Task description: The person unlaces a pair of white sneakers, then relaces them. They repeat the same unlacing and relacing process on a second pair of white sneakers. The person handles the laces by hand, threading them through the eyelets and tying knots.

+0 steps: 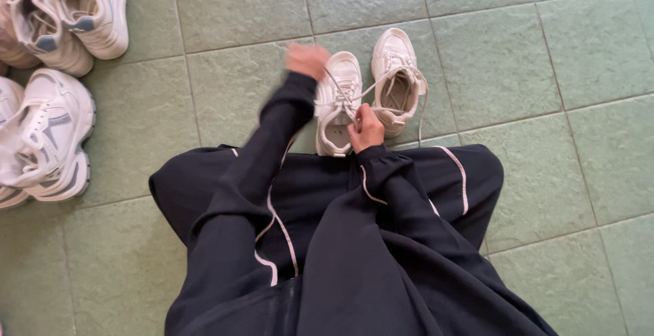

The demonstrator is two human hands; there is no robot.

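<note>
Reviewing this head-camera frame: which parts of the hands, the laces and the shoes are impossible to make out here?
- Left hand: motion-blurred, so its fingers and grip on the lace cannot be told.
- Right hand: seen from the back; what its fingers pinch is hidden.
- Near shoe: heel partly covered by the right hand and sleeve.
- Pile of sneakers: cut off by the left and top edges, so their number is unclear.
- Lace of the far shoe: too thin to trace its ends.

There were no packages, labels, signs or screens to be seen from where I stood; nothing of that kind lay anywhere in the room.
</note>
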